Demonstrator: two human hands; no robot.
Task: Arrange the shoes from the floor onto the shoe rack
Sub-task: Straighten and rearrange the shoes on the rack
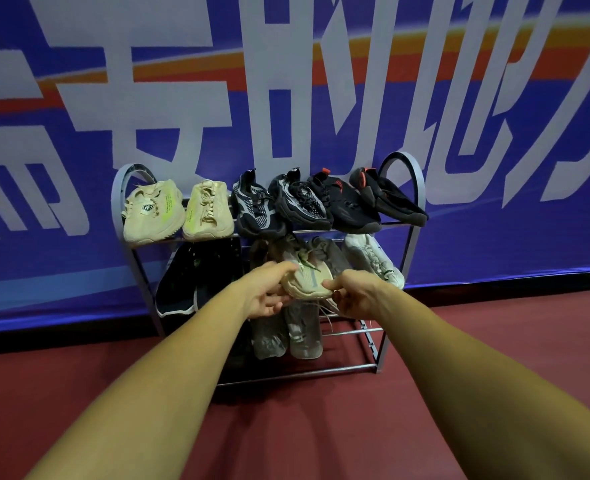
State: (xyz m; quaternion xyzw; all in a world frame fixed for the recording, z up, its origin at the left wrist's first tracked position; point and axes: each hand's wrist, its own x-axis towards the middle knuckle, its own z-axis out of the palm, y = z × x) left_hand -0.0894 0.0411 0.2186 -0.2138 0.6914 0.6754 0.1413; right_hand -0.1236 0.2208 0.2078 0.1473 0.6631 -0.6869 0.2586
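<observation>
Facing the rack (pixel 401 155) just beyond our hands, we are holding a shoe (pixel 309 280) between them, midway up it. Our left hand (pixel 269 294) is gripping one side and our right hand (pixel 354 296) is pinching the sole edge. We are judging it light and soft, best held by the firmer sole.
</observation>
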